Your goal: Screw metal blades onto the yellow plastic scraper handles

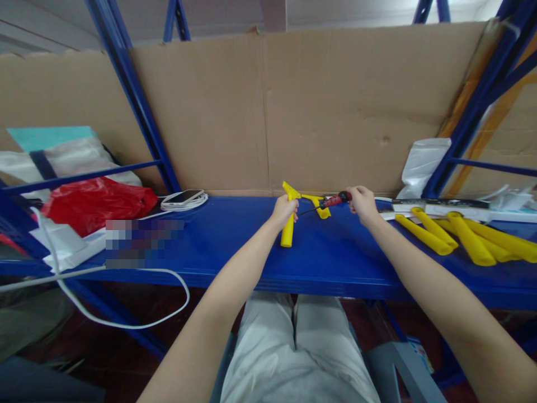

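My left hand (284, 211) is closed round a yellow plastic handle (287, 235), a tube whose flared head sticks up above my fingers. With my right hand (362, 204) I grip the end of a screwdriver (334, 200) that has a red and black grip. Its thin dark shaft points left toward the handle in my left hand; whether the tip touches it is hard to see. Behind the shaft is another yellow plastic part (323, 211), and I cannot tell if it is joined to the held handle.
Several yellow tubes (472, 240) lie on the blue shelf (235, 252) at the right. To the left are a phone (188, 197) on a coiled white cable, a red plastic bag (98, 204) and a white cord (126, 326) hanging over the edge. Cardboard (335, 106) stands behind.
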